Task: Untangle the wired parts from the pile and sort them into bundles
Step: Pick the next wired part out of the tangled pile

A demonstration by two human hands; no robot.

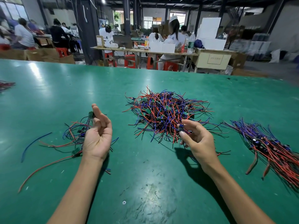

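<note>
Nearest the camera, the scuffed green tabletop carries two bare forearms reaching outward. At far left a loose blue wire lies by itself, beside a long red lead. Next comes a small cluster of wired green circuit boards, only a few pieces, partly under the left hand. That hand is turned palm up with its fingers loosely straight; a small green board shows just behind them, and whether it is held I cannot tell.

In the middle, farther off, sits the big tangled pile of red, blue and black wired parts. The right hand is at its near edge, thumb and forefinger pinching a small dark component whose wires trail back into the heap. At right lies a sorted bundle of aligned wires with dark capacitors.

These pieces are likely very light, with thin, springy leads that snag one another. The stiff board or component looks the better place to hold; pulling on a wire alone could strain the solder joint or drag neighbours along.
</note>
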